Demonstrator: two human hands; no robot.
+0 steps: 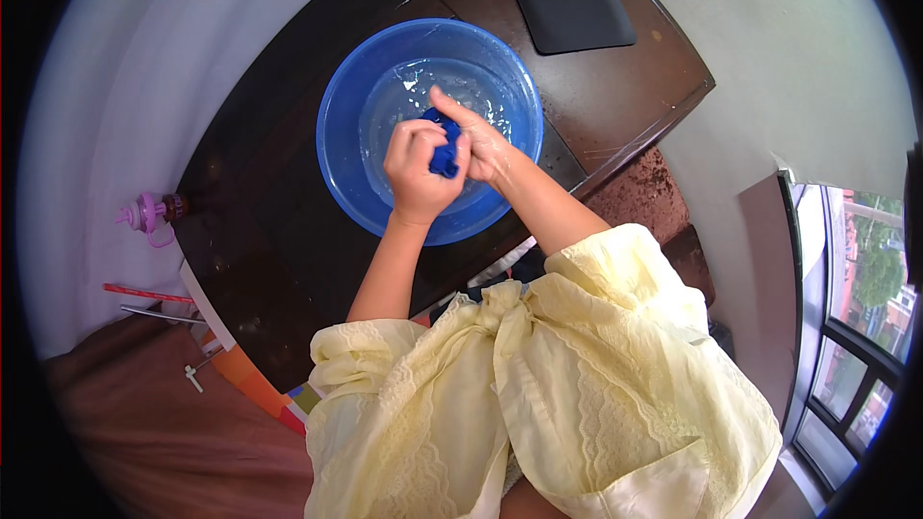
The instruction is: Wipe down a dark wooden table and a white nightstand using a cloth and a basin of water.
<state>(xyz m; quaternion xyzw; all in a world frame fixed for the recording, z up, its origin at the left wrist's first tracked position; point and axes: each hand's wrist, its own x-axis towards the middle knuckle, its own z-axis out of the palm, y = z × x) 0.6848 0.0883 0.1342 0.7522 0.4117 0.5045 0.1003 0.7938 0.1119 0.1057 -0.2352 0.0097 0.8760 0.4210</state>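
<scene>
A crumpled dark blue cloth [445, 151] is squeezed between my two hands, over a round blue plastic basin [339, 158]. My left hand [422, 169] curls its fingers around the cloth from the left. From the right, my right hand [477, 144] presses against it with the palm turned inward and the thumb raised; its skin looks wet. Water [404, 86] with bright reflections lies in the basin below. Part of the cloth is hidden behind my fingers.
The basin stands on a dark wooden table [281, 288]. A black rectangular pad [570, 0] lies at the far right of it. At the left edge stands a bottle with a purple cap [148, 213]. A brown seat [642, 194] is beyond the right edge.
</scene>
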